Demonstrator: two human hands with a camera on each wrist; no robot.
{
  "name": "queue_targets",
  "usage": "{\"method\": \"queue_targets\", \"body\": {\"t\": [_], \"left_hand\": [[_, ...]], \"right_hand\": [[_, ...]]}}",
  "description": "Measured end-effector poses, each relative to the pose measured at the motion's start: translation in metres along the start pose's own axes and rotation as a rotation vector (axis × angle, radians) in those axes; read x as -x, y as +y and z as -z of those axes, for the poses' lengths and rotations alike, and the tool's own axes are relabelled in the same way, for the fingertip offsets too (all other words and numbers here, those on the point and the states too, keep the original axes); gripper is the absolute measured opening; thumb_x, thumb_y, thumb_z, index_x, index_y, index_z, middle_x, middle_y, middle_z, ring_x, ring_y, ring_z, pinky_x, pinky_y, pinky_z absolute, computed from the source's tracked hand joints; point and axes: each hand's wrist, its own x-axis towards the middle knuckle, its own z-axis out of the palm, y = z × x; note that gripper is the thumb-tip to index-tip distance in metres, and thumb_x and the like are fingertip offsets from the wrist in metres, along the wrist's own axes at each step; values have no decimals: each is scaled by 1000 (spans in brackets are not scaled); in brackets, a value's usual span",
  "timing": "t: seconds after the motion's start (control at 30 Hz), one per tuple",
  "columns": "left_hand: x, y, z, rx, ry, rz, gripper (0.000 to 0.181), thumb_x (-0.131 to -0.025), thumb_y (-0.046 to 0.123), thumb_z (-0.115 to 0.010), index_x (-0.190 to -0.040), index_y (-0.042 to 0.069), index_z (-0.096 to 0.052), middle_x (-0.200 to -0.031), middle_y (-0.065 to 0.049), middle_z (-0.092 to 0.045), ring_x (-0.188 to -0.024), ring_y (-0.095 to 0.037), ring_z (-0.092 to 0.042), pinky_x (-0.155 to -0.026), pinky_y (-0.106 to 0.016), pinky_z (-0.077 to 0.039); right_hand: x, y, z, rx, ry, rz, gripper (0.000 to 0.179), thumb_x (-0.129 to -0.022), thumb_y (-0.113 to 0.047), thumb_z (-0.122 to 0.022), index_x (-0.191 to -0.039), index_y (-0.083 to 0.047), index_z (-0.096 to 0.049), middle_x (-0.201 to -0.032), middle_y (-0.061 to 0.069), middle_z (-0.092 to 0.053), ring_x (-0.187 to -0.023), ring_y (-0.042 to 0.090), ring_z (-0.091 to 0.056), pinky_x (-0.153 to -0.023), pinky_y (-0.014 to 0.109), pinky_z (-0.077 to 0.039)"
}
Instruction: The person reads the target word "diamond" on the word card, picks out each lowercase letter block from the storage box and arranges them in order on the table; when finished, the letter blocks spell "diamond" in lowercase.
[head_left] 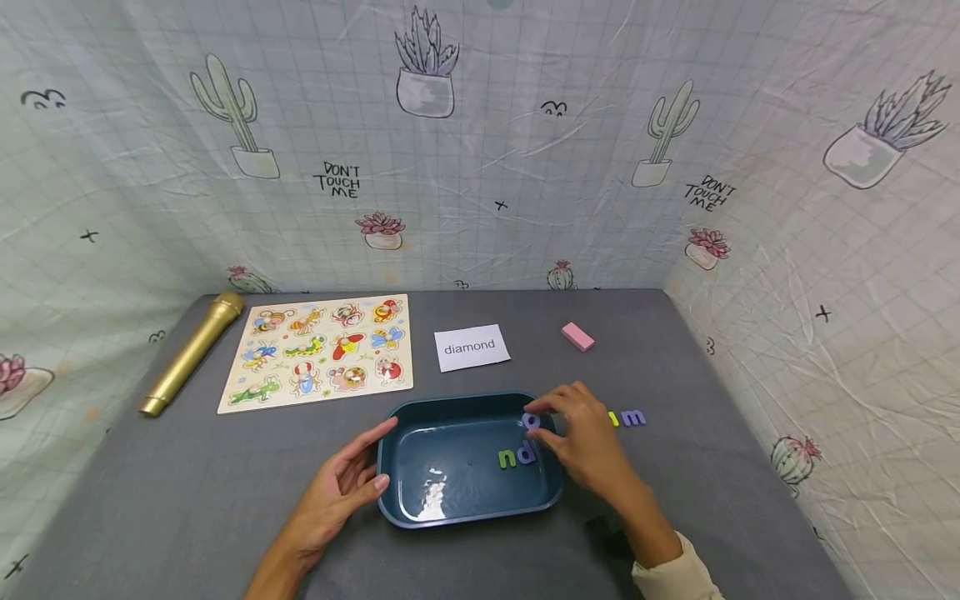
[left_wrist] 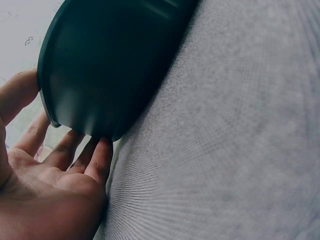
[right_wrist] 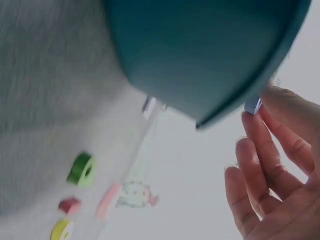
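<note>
My right hand pinches a purple letter o between thumb and fingertips, over the right end of a dark blue tray. In the right wrist view only a sliver of this letter shows between the fingers. A green letter n and a purple letter d lie inside the tray. At the tray's left end, my left hand holds it, thumb at the rim and fingers against the outer wall, as the left wrist view also shows.
Right of the tray lie a purple letter m and a yellow letter, partly hidden by my hand. Behind the tray are a card reading "diamond" and a pink block. An insect puzzle board and gold microphone lie left.
</note>
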Motion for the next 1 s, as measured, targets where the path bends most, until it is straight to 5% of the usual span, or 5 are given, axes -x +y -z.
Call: {"method": "queue_targets", "body": {"t": [0.3, 1.0], "left_hand": [[0, 0, 0, -5, 2, 2, 69, -101, 3, -69, -163, 18, -43, -174, -5, -35, -159, -12, -34, -114, -17, -48], [0, -1, 0, 10, -4, -5, 69, -101, 1, -68, -163, 18, -42, -174, -6, -35, -158, -12, -36, -115, -17, -47]], "right_hand": [[2, 29, 18, -2, 54, -41, 30, -78, -10, -95, -105, -13, -82, -102, 2, -75, -95, 18, -58, -79, 35, -50], [16, 108, 49, 84, 110, -127, 28, -77, -3, -93, -102, -6, -82, -97, 10, -77, -92, 28, -64, -80, 46, -49]]}}
